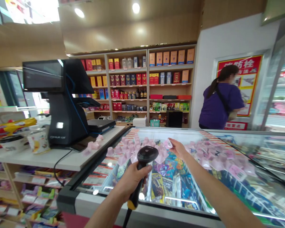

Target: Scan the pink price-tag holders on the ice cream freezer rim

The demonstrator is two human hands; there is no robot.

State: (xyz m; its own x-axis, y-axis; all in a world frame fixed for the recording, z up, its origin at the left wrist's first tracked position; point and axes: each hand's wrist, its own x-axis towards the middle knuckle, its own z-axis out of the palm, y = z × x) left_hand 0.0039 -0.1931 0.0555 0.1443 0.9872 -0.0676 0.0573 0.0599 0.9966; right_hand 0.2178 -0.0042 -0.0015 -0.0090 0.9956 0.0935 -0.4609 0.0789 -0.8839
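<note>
My left hand (pixel 133 180) is wrapped round the handle of a black barcode scanner (pixel 147 154), its head above the glass freezer top. In my right hand (pixel 179 148) a small pink cup (pixel 167 144) is pinched between the fingers, with a barcode label on it. The cup is just beyond the scanner's head and a little to its right. Many similar pink cups (pixel 127 155) lie on the glass around both hands, and another cluster of pink cups (pixel 216 153) spreads to the right of my right arm. One cup (pixel 237 172) there shows its barcode.
Packaged ice creams (pixel 158 186) show through the freezer glass. At left, a black checkout terminal (pixel 66 104) stands on a white counter (pixel 72 161) with a few pink cups (pixel 93 145). A person in purple (pixel 219 103) stands beyond the freezer. Stocked shelves (pixel 128 85) line the back wall.
</note>
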